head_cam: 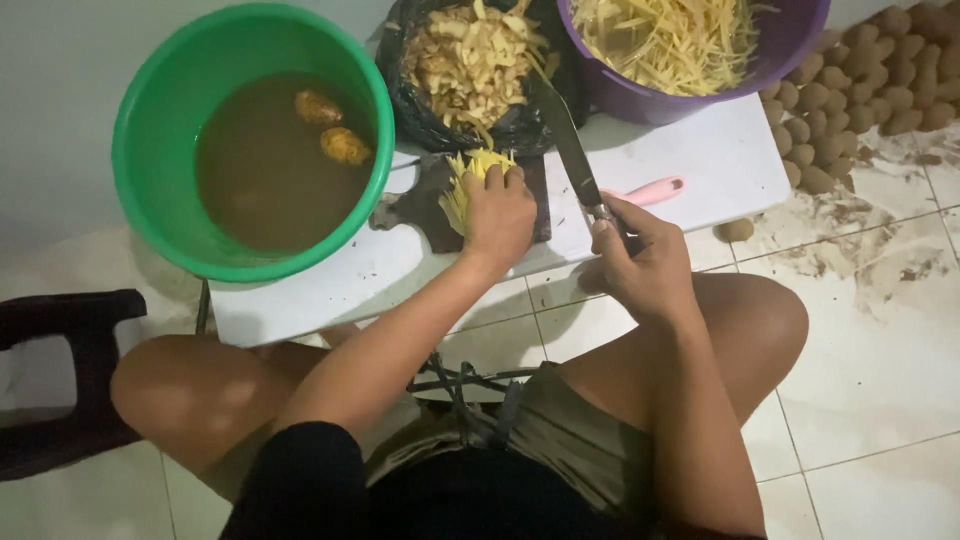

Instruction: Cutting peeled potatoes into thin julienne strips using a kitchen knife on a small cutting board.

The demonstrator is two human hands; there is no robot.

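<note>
My left hand presses down on a pile of thin yellow potato strips lying on a small dark cutting board. My right hand grips the handle of a long knife, its blade raised and pointing away from me, to the right of the board and clear of the strips. Both rest over a white low table.
A green bucket of brown water holds two peeled potatoes. A black bag of peels and a purple basin of cut strips stand behind. A pink-handled tool lies on the table. Unpeeled potatoes are heaped on the floor at right.
</note>
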